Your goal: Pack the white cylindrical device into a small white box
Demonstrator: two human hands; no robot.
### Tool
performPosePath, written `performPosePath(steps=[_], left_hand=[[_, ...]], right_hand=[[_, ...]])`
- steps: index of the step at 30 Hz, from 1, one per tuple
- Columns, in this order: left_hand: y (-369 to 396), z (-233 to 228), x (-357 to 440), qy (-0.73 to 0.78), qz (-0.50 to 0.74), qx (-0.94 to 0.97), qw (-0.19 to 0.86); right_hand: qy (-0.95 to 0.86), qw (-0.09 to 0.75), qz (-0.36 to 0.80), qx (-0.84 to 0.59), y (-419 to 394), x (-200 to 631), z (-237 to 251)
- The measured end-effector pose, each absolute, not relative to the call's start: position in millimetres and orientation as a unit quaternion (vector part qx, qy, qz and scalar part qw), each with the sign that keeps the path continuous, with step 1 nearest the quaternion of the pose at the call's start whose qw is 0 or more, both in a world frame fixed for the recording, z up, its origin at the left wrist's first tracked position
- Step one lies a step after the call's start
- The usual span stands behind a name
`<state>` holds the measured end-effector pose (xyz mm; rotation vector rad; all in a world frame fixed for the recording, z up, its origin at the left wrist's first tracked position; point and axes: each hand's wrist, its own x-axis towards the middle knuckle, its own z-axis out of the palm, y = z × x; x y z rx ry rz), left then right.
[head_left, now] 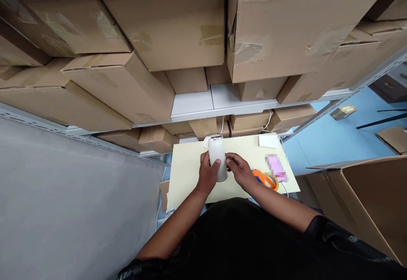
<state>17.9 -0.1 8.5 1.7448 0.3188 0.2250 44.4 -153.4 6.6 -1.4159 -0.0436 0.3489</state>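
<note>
A white, slightly translucent cylinder (217,157) with a shiny rim at its top stands nearly upright above the pale yellow table (187,165). My left hand (209,172) is wrapped round its left side, the thumb lying across the front. On the other side my right hand (240,170) has its fingers bent and pinched together against the cylinder's right edge. Whatever lies between those fingertips is too small to make out. A whitish flap (206,141) shows at the cylinder's upper left; what it belongs to is unclear.
Right of my hands lie an orange tape dispenser (264,180), a blurred pink item (276,167) and a white box (267,141) with cables nearby. Shelves of cardboard boxes (171,25) rise ahead. A grey wall (70,186) stands left, a large open carton (346,203) right.
</note>
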Motion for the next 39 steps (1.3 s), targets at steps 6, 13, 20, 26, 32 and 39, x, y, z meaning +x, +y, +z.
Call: performPosePath(steps=[6, 13, 20, 26, 32, 39], left_hand=[[-2, 9, 17, 0.113, 0.087, 0.685, 0.715], [-1, 5, 15, 0.140, 0.085, 0.718, 0.677], [0, 6, 16, 0.123, 0.077, 0.694, 0.706], [0, 2, 15, 0.121, 0.079, 0.681, 0.718], [4, 2, 16, 0.123, 0.081, 0.705, 0.694], [-1, 5, 16, 0.119, 0.110, 0.652, 0.741]], right_hand=[[0.002, 0.740, 0.166, -0.651, -152, 44, 11], [-0.011, 0.732, 0.180, -0.657, -151, 44, 12], [-0.012, 0.739, 0.165, -0.653, -151, 46, 13], [-0.030, 0.733, 0.184, -0.654, -147, 45, 4], [-0.035, 0.740, 0.160, -0.652, -150, 45, 11], [0.005, 0.757, 0.185, -0.627, -150, 46, 8]])
